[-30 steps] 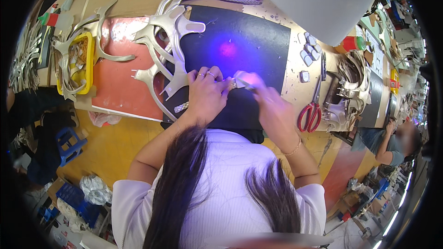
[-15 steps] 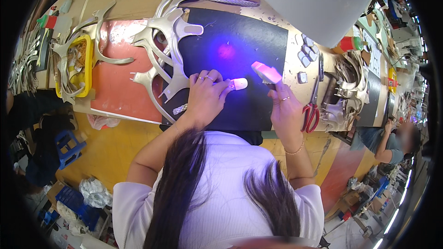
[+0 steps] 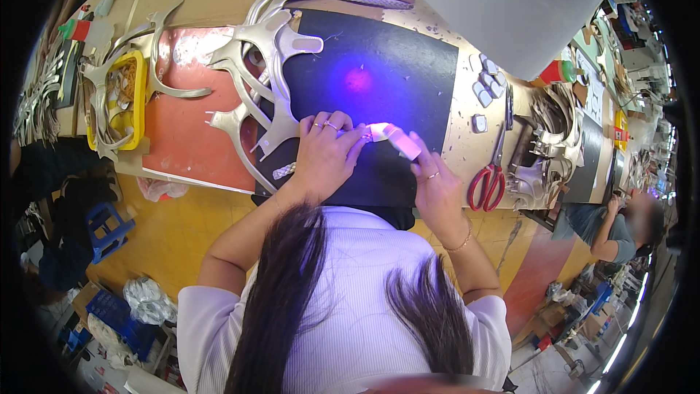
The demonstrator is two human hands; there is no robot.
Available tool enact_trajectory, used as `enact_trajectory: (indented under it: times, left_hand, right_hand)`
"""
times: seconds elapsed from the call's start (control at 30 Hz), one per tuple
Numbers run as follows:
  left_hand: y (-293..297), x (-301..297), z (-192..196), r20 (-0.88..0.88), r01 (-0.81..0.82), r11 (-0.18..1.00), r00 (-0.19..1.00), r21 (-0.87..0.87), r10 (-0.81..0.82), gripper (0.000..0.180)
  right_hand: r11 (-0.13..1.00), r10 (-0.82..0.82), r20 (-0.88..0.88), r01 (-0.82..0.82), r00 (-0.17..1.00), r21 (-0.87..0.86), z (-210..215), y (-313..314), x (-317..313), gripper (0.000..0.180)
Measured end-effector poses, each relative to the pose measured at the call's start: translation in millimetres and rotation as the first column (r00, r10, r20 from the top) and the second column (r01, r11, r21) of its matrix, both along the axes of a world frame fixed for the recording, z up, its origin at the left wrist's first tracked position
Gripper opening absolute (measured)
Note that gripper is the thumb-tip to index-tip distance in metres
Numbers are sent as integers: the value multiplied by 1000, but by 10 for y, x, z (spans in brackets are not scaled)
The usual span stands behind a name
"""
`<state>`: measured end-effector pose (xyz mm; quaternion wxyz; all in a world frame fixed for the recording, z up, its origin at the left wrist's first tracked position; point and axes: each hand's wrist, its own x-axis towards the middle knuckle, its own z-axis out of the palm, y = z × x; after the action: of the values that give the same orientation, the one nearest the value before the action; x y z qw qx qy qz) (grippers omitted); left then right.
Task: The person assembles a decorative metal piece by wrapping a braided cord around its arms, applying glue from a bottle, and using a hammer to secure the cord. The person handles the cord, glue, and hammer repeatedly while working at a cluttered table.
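Note:
Over the black mat [image 3: 328, 29], my left hand [image 3: 327, 149] is closed on a silvery braided strap [image 3: 284, 171], whose tail shows beside the wrist. The strap's pale rounded end [image 3: 378, 131] pokes out past the fingertips under violet-pink light. My right hand [image 3: 439, 186] pinches a small pale block [image 3: 404, 144] that looks pink in this light. The block's upper left end meets the strap's end or lies over it; the exact contact is blurred by glare. Silvery leather strap pieces [image 3: 273, 58] are heaped just left of my left hand.
Red-handled scissors [image 3: 487, 186] and several small grey tabs [image 3: 487, 84] lie to the right, near more silvery pieces [image 3: 550, 157]. A large white lamp-like cover [image 3: 510, 7] hangs overhead. At left are a red board [image 3: 182, 131] and a yellow basket [image 3: 138, 128]. Another person [image 3: 620, 226] sits far right.
My right hand has moved left and slightly down, bringing the block from a gap to the right over to the strap's end. My left hand has stayed in place.

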<state>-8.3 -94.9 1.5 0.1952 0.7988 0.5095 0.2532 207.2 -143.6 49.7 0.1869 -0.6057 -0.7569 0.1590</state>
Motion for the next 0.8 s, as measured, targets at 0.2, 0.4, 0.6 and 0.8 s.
enact_trajectory:
  times: [0.2, 0.4, 0.6, 0.8]
  left_hand:
    - [-4, 19, -18, 31, -18, 999, 999, 38, 17, 24]
    - [-1, 57, -17, 53, -43, 999, 998, 14, 42, 21]
    - [19, 73, 1, 1, 13, 999, 1000, 51, -13, 18]
    - [29, 81, -21, 71, 34, 999, 997, 25, -36, 20]
  right_hand:
    - [941, -285, 100, 258, 953, 219, -288, 393, 118, 41]
    - [922, -240, 132, 183, 962, 342, -333, 721, 53, 34]
    - [981, 195, -96, -193, 976, 32, -257, 695, -95, 30]
    - [967, 229, -95, -238, 969, -94, -238, 793, -128, 26]
